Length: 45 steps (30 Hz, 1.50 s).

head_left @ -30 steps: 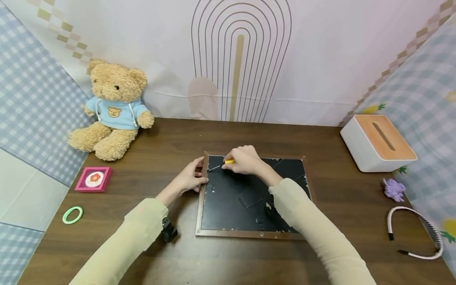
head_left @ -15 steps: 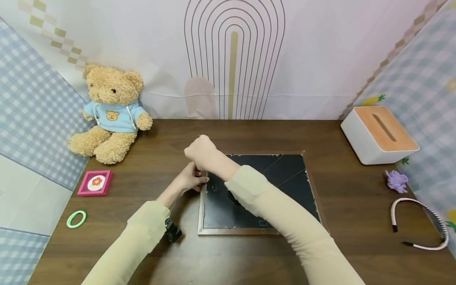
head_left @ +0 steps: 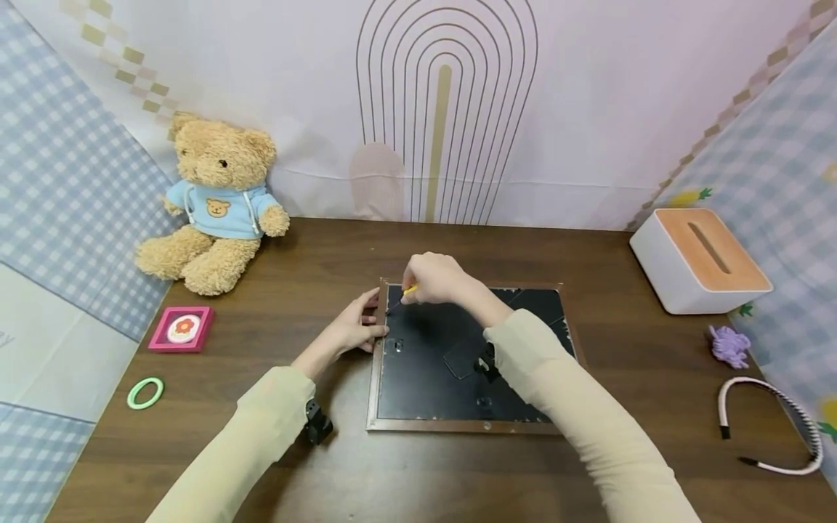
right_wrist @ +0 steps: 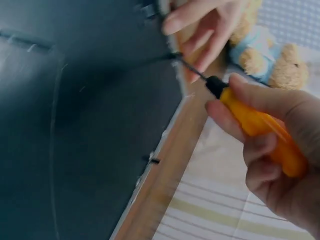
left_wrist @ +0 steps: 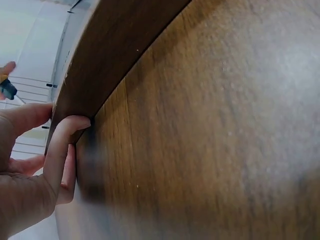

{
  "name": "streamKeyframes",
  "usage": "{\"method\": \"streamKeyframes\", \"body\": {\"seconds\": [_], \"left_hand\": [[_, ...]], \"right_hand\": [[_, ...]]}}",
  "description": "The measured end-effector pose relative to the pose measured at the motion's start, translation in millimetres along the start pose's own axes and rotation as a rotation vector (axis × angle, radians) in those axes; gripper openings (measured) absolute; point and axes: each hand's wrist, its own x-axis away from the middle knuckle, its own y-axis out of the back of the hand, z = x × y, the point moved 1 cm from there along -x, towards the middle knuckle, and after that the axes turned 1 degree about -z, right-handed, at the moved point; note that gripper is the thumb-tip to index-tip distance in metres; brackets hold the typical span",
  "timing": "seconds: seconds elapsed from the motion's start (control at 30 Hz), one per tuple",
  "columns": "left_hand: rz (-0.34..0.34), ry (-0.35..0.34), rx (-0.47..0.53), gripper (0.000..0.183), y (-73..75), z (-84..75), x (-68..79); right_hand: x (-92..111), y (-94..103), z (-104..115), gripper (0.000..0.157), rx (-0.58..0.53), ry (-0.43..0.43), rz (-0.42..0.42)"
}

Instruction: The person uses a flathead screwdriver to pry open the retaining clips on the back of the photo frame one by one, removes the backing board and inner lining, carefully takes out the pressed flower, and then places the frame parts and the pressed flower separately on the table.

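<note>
A picture frame [head_left: 425,396] lies face down on the table, black backing up, with a brown wooden border. My left hand [head_left: 349,328] grips its left side, thumb on the top edge; in the left wrist view the fingers [left_wrist: 62,140] press its outer side. My right hand [head_left: 437,280] holds a screwdriver [right_wrist: 260,122] by its yellow-orange handle, above the frame's far left corner. The thin shaft slants down to a small dark tab [right_wrist: 176,56] at the backing's edge, close to the left thumb. Another small dark tab [right_wrist: 155,160] sticks out over the border.
A teddy bear [head_left: 222,211] in a blue hoodie sits at the back left. Nearer are a pink framed flower piece [head_left: 203,329] and a green ring [head_left: 145,393]. To the right stand a tissue box [head_left: 700,261], a purple figure [head_left: 729,346] and a headband [head_left: 771,388].
Half a second ago my right hand was turned farther left, over the frame's corner; now it has swung back right, with the screwdriver in view again. My left hand stays on the frame's side.
</note>
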Motion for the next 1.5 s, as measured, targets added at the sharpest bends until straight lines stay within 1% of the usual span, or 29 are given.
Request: {"method": "streamKeyframes", "body": {"seconds": [0.07,0.17,0.23,0.33,0.4,0.5,0.6,0.67,0.77,0.8,0.87,1.0,1.13,1.2,1.27,1.33,1.43,1.47,1.5], "left_hand": [[0.005,-0.001,-0.005,0.081,-2.0,-1.0,-0.1],[-0.012,0.006,-0.009,0.080,-4.0,-2.7,1.1],[-0.038,0.017,-0.004,0.079,-5.3,-3.4,3.1],[-0.093,0.045,0.018,0.078,-8.6,-3.7,9.4],[-0.132,0.057,0.034,0.078,-12.3,-2.7,14.7],[-0.201,0.057,0.055,0.079,-18.9,-0.2,23.8],[-0.257,0.043,0.076,0.079,-23.5,3.0,31.1],[-0.274,0.035,0.081,0.079,-24.0,4.7,33.8],[-0.268,0.032,0.083,0.079,-21.8,5.5,34.5],[-0.260,0.030,0.083,0.079,-20.5,5.6,33.9],[-0.242,0.032,0.080,0.079,-17.6,4.0,32.4],[-0.177,0.025,0.051,0.079,-7.1,1.0,23.8],[-0.098,0.019,0.006,0.080,8.2,-2.9,9.5],[-0.062,0.019,-0.024,0.080,16.7,-6.0,0.8],[-0.026,0.015,-0.080,0.078,25.6,-10.7,-7.5],[0.007,0.012,-0.153,0.074,34.3,-15.3,-16.9],[0.042,-0.005,-0.268,0.066,44.2,-17.8,-35.8],[0.044,-0.029,-0.308,0.063,46.2,-16.8,-43.7],[0.045,-0.110,-0.325,0.059,50.1,-5.9,-60.7]], "right_hand": [[5,11.1,-2,0.016,-0.049,-0.007,-0.001],[16,28.3,-10,0.016,-0.113,-0.005,-0.052],[24,33.7,-21,0.018,-0.171,-0.001,-0.097],[35,27.7,-41,0.020,-0.280,-0.016,-0.133],[41,17.5,-57,0.022,-0.353,-0.028,-0.146],[50,4.5,-77,0.024,-0.499,-0.069,-0.174],[61,-1.0,-95,0.026,-0.638,-0.116,-0.256],[69,-0.1,-105,0.027,-0.715,-0.133,-0.319],[81,2.5,-117,0.030,-0.791,-0.165,-0.374],[85,3.0,-121,0.032,-0.805,-0.173,-0.383],[93,2.8,-129,0.033,-0.790,-0.198,-0.391],[108,-2.7,-147,0.037,-0.768,-0.254,-0.421],[131,-13.0,-170,0.042,-0.741,-0.308,-0.478],[145,-19.8,-182,0.044,-0.708,-0.349,-0.481],[160,-28.6,-193,0.044,-0.696,-0.386,-0.465],[172,-38.2,-201,0.044,-0.731,-0.420,-0.434],[185,-54.1,-209,0.049,-0.867,-0.467,-0.372],[187,-58.9,-210,0.051,-0.915,-0.491,-0.349],[189,-63.4,-212,0.054,-0.955,-0.515,-0.328]]}}
